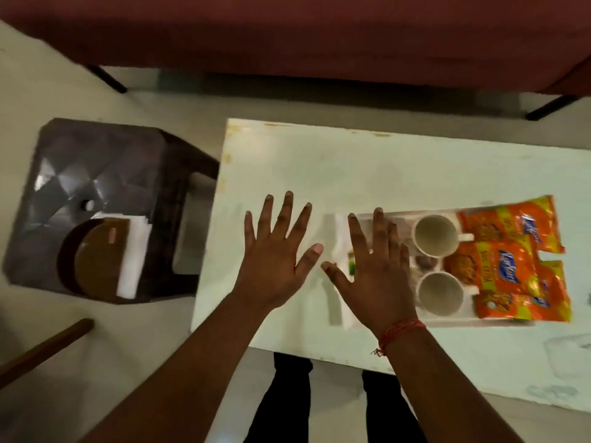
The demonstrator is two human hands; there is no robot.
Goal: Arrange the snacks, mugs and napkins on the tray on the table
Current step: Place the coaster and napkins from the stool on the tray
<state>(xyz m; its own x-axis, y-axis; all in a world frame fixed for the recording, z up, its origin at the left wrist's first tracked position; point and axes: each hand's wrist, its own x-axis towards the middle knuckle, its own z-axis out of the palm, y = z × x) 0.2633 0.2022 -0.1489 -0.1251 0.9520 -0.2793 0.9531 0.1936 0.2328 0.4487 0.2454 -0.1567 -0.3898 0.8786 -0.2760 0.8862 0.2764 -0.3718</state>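
White table (367, 174) before a red sofa (287, 30). Tray (406, 216) holds two mugs (435, 235) and orange snacks (505, 251). Left hand (275, 251) and right hand (374, 270) hover spread, holding nothing. Napkins (134, 257) sit on a stool (96, 161); best lifted flat as one stack.

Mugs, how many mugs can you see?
2. Both stand upright on the white tray: one mug at the far side, the other mug nearer the person. The right hand covers part of the tray, so something could hide there.
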